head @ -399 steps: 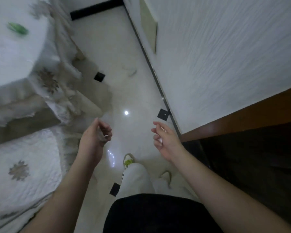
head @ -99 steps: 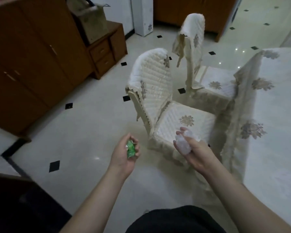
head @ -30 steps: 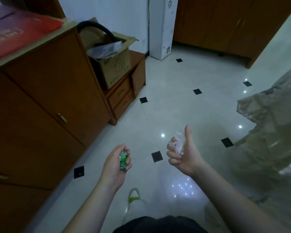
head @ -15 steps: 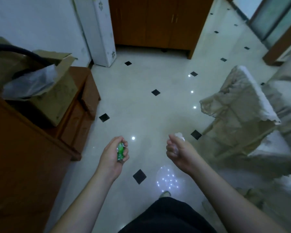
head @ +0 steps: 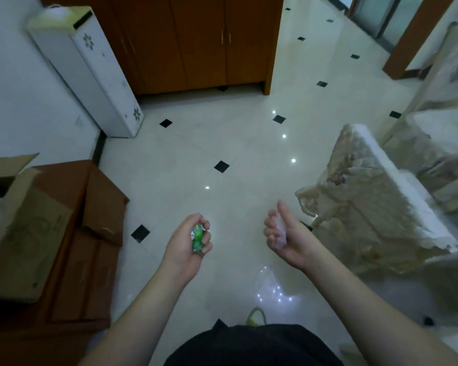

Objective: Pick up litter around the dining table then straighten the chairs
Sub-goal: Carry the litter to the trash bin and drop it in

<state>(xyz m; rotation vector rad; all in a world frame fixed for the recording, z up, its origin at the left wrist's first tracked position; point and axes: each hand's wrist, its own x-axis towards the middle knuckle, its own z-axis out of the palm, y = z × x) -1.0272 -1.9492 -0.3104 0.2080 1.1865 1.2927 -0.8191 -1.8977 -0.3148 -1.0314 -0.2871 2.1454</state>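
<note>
the left hand is curled round a crumpled green wrapper, held above the pale tiled floor. the right hand cups a wad of white paper in its bent fingers, thumb raised. a covered chair stands just to the right of that hand. a cardboard box sits on a low wooden cabinet at left.

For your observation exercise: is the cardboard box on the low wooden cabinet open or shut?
Open. The cardboard box has a top flap raised at its left edge and a dark interior showing; what it contains cannot be told.
</note>
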